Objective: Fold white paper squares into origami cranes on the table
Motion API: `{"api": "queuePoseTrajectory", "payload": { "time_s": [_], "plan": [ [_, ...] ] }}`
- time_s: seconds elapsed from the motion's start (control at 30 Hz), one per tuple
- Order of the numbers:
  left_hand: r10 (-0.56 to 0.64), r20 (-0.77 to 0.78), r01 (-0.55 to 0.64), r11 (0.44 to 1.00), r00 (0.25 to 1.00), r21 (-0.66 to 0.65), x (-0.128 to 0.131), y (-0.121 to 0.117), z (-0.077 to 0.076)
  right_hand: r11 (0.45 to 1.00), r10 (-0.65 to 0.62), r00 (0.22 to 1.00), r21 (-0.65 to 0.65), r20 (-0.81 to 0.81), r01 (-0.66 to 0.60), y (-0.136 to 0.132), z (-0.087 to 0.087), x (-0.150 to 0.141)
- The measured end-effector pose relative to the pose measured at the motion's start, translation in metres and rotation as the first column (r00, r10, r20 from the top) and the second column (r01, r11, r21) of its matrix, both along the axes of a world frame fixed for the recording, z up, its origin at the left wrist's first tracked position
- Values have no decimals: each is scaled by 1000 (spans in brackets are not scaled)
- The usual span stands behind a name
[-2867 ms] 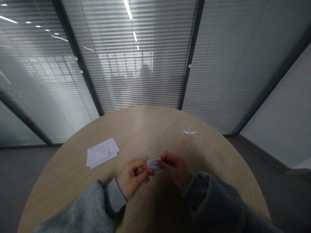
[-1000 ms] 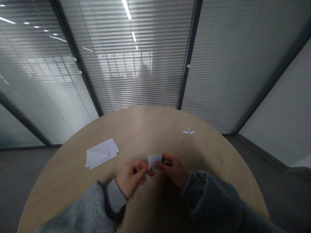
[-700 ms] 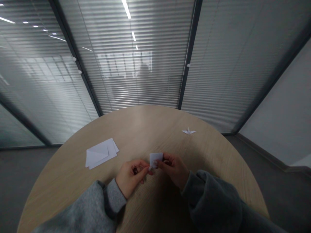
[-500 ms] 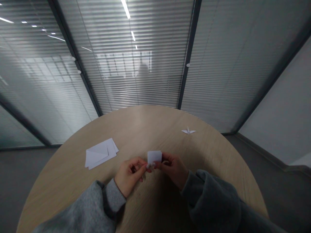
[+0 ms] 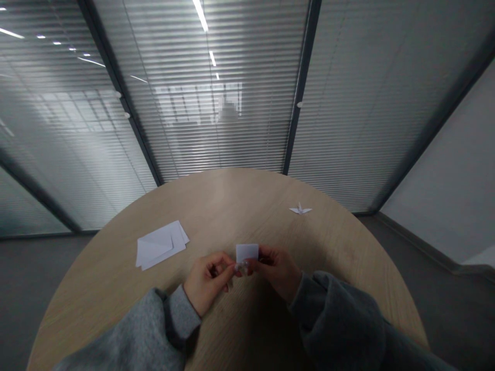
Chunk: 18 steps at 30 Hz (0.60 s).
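Folded paper, one, small, white: held above the near part of the round wooden surface, between two hands. Left hand: thumb and fingertips pinching its lower left corner. Right hand: pinching its right side. Paper sheets: white, overlapping, left. Paper crane: one, white, far right.

Slatted blinds, seemingly behind glass panels
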State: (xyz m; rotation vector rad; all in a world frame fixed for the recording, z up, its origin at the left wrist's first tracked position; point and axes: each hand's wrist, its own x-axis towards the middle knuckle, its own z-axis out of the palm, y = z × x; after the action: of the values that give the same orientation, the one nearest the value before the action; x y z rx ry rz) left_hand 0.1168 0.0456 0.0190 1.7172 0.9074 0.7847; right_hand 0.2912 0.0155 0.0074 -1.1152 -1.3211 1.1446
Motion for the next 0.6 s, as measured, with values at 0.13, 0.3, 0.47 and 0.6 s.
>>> {"api": "queuePoseTrajectory", "payload": {
  "time_s": [0.13, 0.3, 0.47, 0.6],
  "plan": [
    [13, 24, -13, 1000, 1000, -2, 0, 0, 0, 999, 31, 999, -35, -33, -32, 0, 1, 0],
    [15, -15, -15, 1000, 1000, -4, 0, 1, 1, 994, 48, 999, -96, -19, -49, -1, 4, 0],
    [21, -56, -16, 996, 998, 87, -1, 1, -1, 991, 75, 996, -103, -55, -81, -3, 6, -1],
    [32, -85, -19, 990, 996, 142, -2, 3, -3, 987, 91, 992, -122, -84, -101, -3, 7, -3]
  ]
}}
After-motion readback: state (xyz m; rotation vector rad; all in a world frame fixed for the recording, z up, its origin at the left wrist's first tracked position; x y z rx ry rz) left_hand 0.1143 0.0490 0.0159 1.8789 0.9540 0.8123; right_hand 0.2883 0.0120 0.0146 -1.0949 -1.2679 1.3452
